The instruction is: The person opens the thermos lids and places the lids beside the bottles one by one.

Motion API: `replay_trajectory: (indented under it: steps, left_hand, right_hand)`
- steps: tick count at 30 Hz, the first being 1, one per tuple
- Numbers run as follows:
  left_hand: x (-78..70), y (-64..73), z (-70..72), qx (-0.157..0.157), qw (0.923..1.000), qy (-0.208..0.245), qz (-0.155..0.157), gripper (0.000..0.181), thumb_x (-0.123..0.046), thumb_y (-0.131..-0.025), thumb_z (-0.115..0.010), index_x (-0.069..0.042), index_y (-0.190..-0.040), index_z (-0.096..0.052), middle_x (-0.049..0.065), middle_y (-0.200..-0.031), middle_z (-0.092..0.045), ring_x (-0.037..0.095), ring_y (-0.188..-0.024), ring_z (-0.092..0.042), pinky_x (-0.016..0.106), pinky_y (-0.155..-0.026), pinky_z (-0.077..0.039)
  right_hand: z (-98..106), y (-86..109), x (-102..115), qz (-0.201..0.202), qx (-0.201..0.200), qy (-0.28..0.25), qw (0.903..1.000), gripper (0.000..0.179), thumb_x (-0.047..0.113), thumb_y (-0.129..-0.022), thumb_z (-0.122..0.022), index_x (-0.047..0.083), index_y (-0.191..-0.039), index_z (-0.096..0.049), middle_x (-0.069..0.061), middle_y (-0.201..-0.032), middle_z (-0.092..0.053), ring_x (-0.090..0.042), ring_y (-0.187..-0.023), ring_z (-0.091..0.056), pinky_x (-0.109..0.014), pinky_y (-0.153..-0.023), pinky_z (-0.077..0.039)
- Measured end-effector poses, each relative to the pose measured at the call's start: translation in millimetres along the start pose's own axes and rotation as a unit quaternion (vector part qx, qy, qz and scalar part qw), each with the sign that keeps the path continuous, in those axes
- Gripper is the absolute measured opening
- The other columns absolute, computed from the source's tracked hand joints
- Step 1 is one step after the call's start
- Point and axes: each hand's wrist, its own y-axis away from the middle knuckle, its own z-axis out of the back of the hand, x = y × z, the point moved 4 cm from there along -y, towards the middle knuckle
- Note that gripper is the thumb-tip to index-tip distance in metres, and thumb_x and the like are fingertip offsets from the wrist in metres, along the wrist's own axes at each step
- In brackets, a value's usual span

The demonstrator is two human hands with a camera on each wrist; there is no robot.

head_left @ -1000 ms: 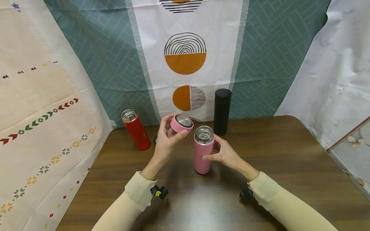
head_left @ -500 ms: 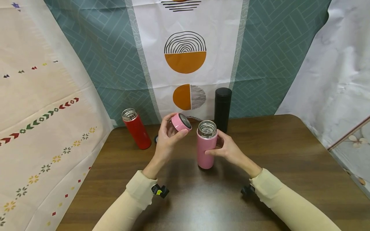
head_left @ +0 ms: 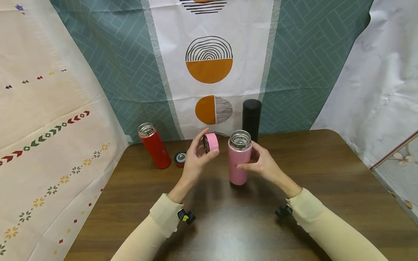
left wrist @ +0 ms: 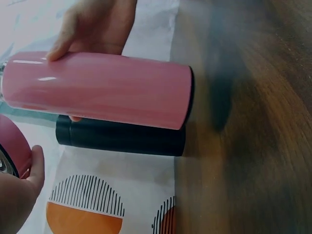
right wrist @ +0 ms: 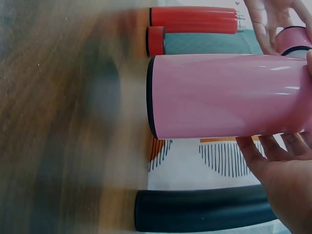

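Near the middle of the head view, the left hand (head_left: 196, 158) has its fingers and thumb gripping a pink lid (head_left: 212, 142), which is turned on its side so that a dark face looks toward the left of the frame. Just to the right of it, the right hand (head_left: 263, 165) has its fingers curled round a pink bottle (head_left: 238, 165), gripping it by its right side with the thumb across the front. The bottle is upright and uncapped, its steel mouth (head_left: 240, 140) showing; lid and bottle are apart. In both wrist views the bottle's black base looks held clear of the wooden worktop (head_left: 215, 224), with a dark reflection lying apart from it. Behind the bottle, right of centre, a black flask (head_left: 251, 117) stands upright near the worktop's far edge, its lower part hidden by the pink bottle and the right hand. Left of centre stands a red bottle (head_left: 155, 148), also uncapped, its steel mouth uppermost. A red lid (head_left: 180, 158) rests on the worktop, between the red bottle and the left hand. Cream sleeves (head_left: 163, 221) enter from the lower edge of the frame, and a patterned cloth (head_left: 209, 72) hangs across the top centre.
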Motion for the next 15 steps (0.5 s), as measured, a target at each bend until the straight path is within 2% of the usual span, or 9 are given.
replay_trajectory:
  steps: [3, 5, 10, 15]
  left_hand:
    - [3.6, -0.2, -4.2, -0.001, 1.0, -0.002, 0.01, 0.078, -0.006, -0.088, -0.079, -0.016, -0.157, -0.044, 0.015, -0.142, -0.054, 0.029, -0.124, -0.059, 0.034, -0.105, -0.052]
    - [5.1, -0.9, -7.5, -0.001, 0.9999, -0.003, 0.013, 0.08, -0.005, -0.086, -0.082, -0.013, -0.155, -0.043, 0.015, -0.144, -0.053, 0.026, -0.13, -0.056, 0.039, -0.114, -0.045]
    - [6.8, -3.8, -15.3, -0.001, 0.9997, -0.025, 0.009, 0.078, -0.008, -0.085, -0.085, -0.01, -0.153, -0.046, 0.008, -0.148, -0.054, 0.021, -0.135, -0.05, 0.045, -0.123, -0.032]
    - [9.4, -7.9, -23.5, 0.008, 0.9995, -0.031, 0.004, 0.075, -0.006, -0.085, -0.085, -0.007, -0.151, -0.049, 0.007, -0.138, -0.06, 0.019, -0.126, -0.057, 0.039, -0.119, -0.037]
  right_hand:
    - [4.3, 0.2, 0.9, 0.003, -0.003, 0.001, 1.0, 0.073, 0.009, -0.082, -0.088, 0.008, -0.145, -0.053, -0.012, -0.13, -0.065, -0.03, -0.106, -0.067, -0.034, -0.09, -0.058]
    - [7.5, 0.6, 1.5, 0.003, -0.004, -0.001, 1.0, 0.072, 0.008, -0.082, -0.088, 0.008, -0.145, -0.053, -0.012, -0.129, -0.065, -0.029, -0.106, -0.068, -0.032, -0.089, -0.058]
    - [17.7, 1.7, 1.1, 0.001, -0.014, 0.005, 0.9999, 0.072, 0.007, -0.082, -0.087, 0.01, -0.145, -0.054, -0.011, -0.13, -0.065, -0.027, -0.106, -0.068, -0.032, -0.09, -0.058]
    - [25.7, 3.9, -2.9, -0.01, -0.017, 0.014, 0.9997, 0.072, 0.008, -0.083, -0.087, 0.01, -0.147, -0.052, -0.011, -0.131, -0.065, -0.026, -0.108, -0.068, -0.031, -0.091, -0.058]
